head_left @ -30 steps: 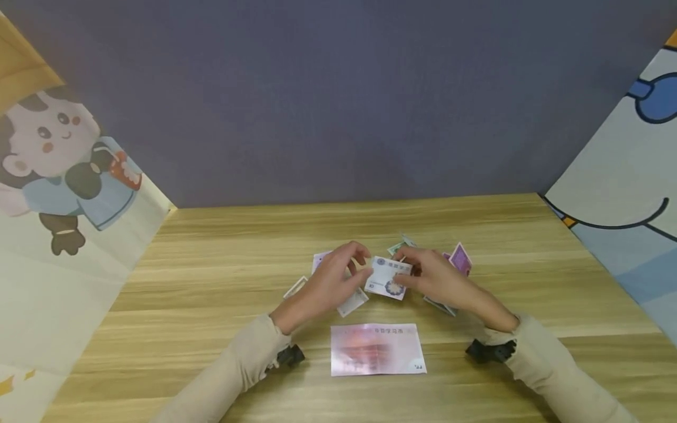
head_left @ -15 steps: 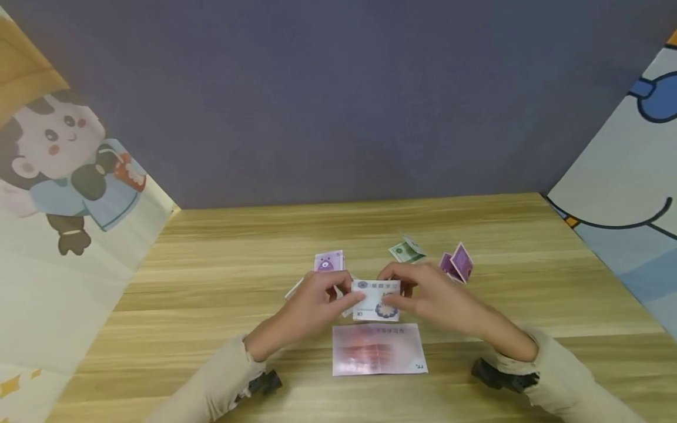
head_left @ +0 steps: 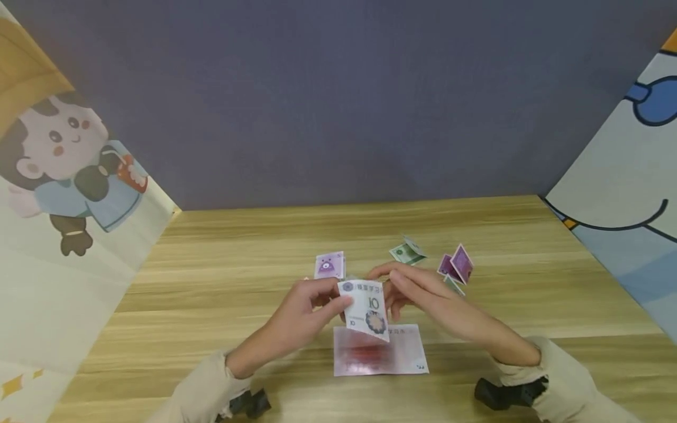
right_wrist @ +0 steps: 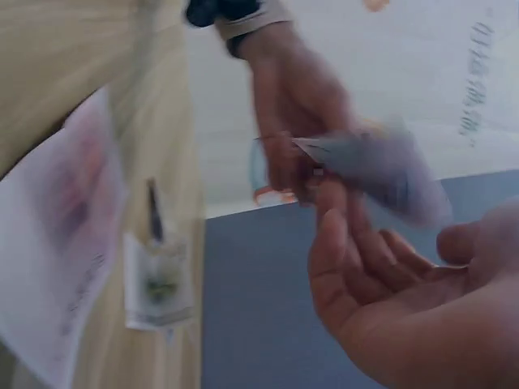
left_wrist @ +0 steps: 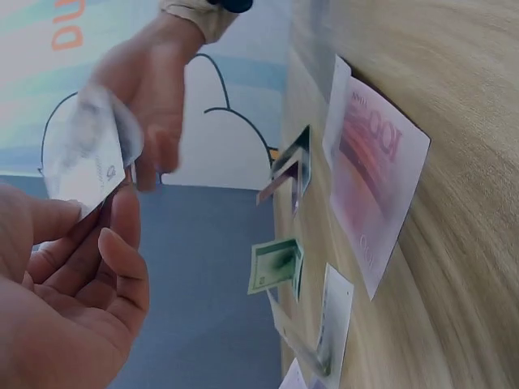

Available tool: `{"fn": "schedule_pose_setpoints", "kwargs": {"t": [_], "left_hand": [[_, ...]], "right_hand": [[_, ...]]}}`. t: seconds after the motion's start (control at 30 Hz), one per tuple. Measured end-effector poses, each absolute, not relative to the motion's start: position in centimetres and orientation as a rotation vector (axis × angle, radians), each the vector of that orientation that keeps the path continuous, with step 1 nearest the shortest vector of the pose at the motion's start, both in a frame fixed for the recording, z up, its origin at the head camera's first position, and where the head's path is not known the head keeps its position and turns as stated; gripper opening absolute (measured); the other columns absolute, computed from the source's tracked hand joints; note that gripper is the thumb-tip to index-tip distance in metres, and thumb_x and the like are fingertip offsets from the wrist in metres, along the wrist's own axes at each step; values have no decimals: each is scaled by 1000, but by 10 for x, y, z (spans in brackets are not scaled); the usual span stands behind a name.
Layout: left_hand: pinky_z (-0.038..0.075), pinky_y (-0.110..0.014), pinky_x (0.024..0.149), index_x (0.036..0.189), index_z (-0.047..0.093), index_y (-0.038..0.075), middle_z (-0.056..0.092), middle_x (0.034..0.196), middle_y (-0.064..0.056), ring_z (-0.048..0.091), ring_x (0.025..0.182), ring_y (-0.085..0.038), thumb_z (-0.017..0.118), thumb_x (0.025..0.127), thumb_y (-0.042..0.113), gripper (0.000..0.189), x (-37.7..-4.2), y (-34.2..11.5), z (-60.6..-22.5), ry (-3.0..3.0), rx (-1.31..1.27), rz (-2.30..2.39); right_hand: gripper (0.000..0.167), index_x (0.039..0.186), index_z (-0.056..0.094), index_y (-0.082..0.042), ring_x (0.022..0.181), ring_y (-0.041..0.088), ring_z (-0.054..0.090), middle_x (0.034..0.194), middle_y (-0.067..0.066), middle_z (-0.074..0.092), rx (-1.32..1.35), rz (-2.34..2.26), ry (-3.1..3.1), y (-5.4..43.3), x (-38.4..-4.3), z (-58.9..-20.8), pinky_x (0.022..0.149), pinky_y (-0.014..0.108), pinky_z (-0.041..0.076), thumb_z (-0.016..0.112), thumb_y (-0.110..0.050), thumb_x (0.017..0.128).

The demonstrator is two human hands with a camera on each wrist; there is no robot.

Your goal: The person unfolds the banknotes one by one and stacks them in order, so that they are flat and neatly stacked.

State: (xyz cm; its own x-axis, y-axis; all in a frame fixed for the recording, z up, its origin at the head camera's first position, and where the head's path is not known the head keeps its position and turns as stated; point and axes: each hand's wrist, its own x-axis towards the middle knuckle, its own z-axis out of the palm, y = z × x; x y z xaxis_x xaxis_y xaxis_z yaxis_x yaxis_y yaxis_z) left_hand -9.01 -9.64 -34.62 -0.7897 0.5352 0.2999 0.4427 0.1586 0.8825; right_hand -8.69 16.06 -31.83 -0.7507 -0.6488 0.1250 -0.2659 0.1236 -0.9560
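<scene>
My left hand point(head_left: 304, 311) pinches a white 10 banknote point(head_left: 365, 320) by its left edge, thumb on top and fingers beneath. The note hangs open with a bent lower part, above the far edge of a flat pink-red 100 banknote point(head_left: 402, 358) on the table. Close to the note's right edge is my right hand point(head_left: 433, 299), its fingers loosely bent and its thumb off the paper. In the right wrist view the raised note point(right_wrist: 389, 174) is blurred over the right fingers point(right_wrist: 365, 251). The left wrist view shows the note point(left_wrist: 93, 162) between left thumb and fingers.
Behind the hands lie a light purple note point(head_left: 329, 265), a folded green note point(head_left: 407, 251) and a folded dark purple note point(head_left: 460, 265) standing partly up. A greenish note point(head_left: 453, 286) peeks out by the right wrist. A grey panel point(head_left: 338, 117) closes the table's back.
Both hands have brought the folded note nearer and to the left, and it has opened out to show its 10. The right thumb has come off it.
</scene>
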Motion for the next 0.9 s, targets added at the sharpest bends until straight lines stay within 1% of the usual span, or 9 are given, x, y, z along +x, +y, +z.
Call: {"fn": "schedule_pose_setpoints", "kwargs": {"t": [0.13,0.2,0.27,0.37,0.53,0.67,0.77,0.83,0.9], "left_hand": [[54,-28,59,93,71,7,69,77,0,63,69,-10,61,100,16,15,-92,-93,-352,2383,1073,1640],[52,-27,58,87,69,10,67,74,3,60,67,-7,60,101,17,18,-93,-91,-356,2420,1138,1578],[52,-27,57,81,68,12,65,71,4,58,66,-5,60,100,17,21,-94,-90,-358,2441,1186,1529],[53,-25,57,81,69,12,65,70,6,57,64,-2,61,100,16,21,-94,-89,-359,2452,1196,1486],[53,-25,57,89,72,13,65,71,8,60,65,-7,61,100,19,17,-94,-91,-357,2437,1144,1483],[53,-27,59,92,73,13,65,71,7,60,66,-7,62,100,20,14,-95,-92,-355,2402,1131,1527],[55,-27,62,102,73,10,69,73,7,62,67,-5,64,98,19,13,-95,-94,-352,2385,1103,1555],[55,-26,66,112,71,8,71,75,7,65,68,-6,66,97,18,19,-95,-95,-350,2392,1071,1562],[56,-28,68,120,68,6,73,78,7,68,71,-6,68,95,17,27,-95,-98,-347,2403,1035,1571]], "right_hand": [[40,149,41,-30,103,21,59,139,-3,52,-756,-1478,2181,154,-80,-330,86,38,52,28,-34,111],[40,148,40,-36,106,20,58,141,-9,50,-745,-1408,2207,152,-77,-335,87,38,52,29,-37,110],[38,147,43,-35,107,18,59,137,-9,54,-775,-1394,2225,150,-77,-340,87,37,52,31,-35,110],[35,143,49,-30,101,17,61,126,-7,62,-798,-1431,2237,149,-78,-344,85,36,54,36,-31,110],[35,141,50,-20,90,18,64,108,-2,69,-776,-1489,2234,150,-79,-345,77,36,55,45,-28,108],[35,139,49,-22,79,18,62,91,1,69,-766,-1501,2214,150,-79,-344,70,35,53,52,-26,105],[37,139,48,-22,77,16,60,89,5,66,-767,-1529,2188,151,-80,-343,68,34,52,56,-23,103],[39,140,48,-21,74,16,57,89,8,63,-781,-1552,2169,154,-81,-342,66,34,51,57,-20,103],[39,141,49,-20,78,18,58,96,11,61,-784,-1564,2146,157,-84,-340,68,34,53,57,-19,103]]}}
